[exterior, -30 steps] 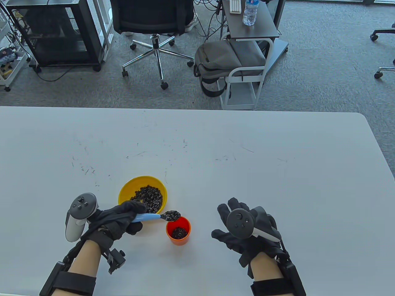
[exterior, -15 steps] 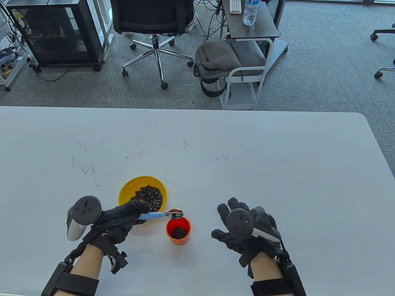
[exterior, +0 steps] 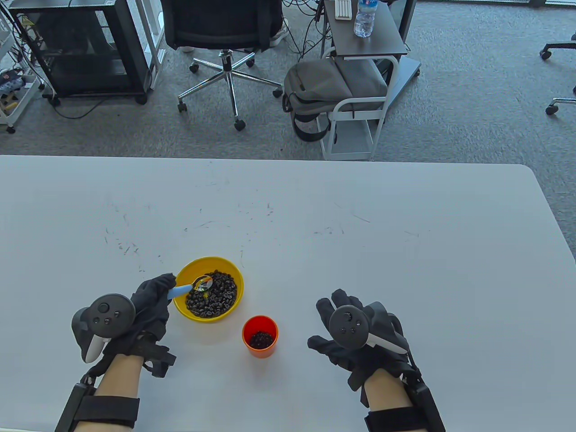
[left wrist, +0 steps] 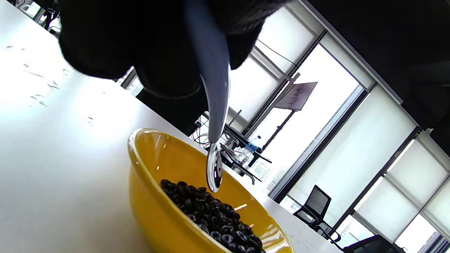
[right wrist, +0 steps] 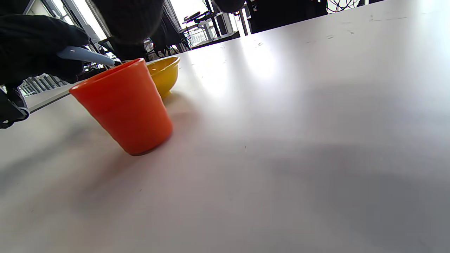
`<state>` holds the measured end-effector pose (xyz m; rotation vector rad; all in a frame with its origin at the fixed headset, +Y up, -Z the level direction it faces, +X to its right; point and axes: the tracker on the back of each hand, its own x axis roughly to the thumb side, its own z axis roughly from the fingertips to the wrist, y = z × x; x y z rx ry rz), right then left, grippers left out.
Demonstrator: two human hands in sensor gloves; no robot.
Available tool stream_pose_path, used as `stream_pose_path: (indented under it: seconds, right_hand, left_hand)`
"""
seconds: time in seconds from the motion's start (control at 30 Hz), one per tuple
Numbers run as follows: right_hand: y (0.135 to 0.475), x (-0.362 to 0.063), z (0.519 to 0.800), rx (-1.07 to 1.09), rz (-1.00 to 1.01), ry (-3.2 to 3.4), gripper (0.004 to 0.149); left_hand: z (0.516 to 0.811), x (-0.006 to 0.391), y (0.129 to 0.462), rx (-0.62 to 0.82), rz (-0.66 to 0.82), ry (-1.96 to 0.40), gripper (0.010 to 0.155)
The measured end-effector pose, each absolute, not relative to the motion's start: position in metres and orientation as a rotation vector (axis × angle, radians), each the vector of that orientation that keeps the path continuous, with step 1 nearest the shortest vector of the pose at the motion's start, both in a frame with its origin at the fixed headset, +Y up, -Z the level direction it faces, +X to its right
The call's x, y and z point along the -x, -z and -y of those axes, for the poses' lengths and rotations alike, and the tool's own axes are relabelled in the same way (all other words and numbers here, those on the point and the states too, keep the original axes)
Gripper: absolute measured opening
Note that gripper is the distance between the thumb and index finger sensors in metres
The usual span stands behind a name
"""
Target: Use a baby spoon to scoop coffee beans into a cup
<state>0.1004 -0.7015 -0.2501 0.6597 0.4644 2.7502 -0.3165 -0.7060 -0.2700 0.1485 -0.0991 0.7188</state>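
With the spoon (exterior: 192, 287) gripped by the left hand (exterior: 150, 299) over the bowl (exterior: 184, 310) and the right hand (exterior: 355, 335) open, beans (exterior: 213, 294) could be spilled if scooped too steeply.

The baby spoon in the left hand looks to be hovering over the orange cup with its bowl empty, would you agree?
Not quite: the baby spoon in the left hand is empty, but it is over the yellow bowl of coffee beans, not the orange cup. The table view shows this, and the left wrist view confirms it.
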Motion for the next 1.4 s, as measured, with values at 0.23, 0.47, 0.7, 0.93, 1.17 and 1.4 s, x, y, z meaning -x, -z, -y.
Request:
stream_pose_path:
  seconds: [0.23,0.47,0.7,0.93,1.17,1.4]
  right_hand:
    - [0.250,-0.101,0.701,-0.656,-0.462,-2.749,0.082]
    - [0.251,-0.101,0.702,-0.653,-0.464,-2.749,0.082]
    - [0.251,-0.102,0.702,-0.655,-0.465,-2.750,0.082]
    - [0.251,-0.102,0.702,-0.649,-0.468,-2.751,0.082]
    - [0.252,-0.103,0.702,-0.645,-0.450,-2.755,0.082]
    - [0.252,-0.106,0.699,-0.629,-0.395,-2.768,0.082]
  left_hand:
    - [0.721,0.324,0.276,-0.074,0.035,-0.728,0.043]
    - [0.729,0.323,0.278,0.017,0.017,-0.717,0.043]
    - [0.737,0.318,0.282,0.119,0.046,-0.638,0.045]
    - [0.733,0.316,0.282,0.144,0.083,-0.471,0.060]
    - [0.711,0.298,0.276,0.032,0.209,-0.349,0.068]
    - [0.696,0.271,0.267,-0.029,0.346,-0.253,0.070]
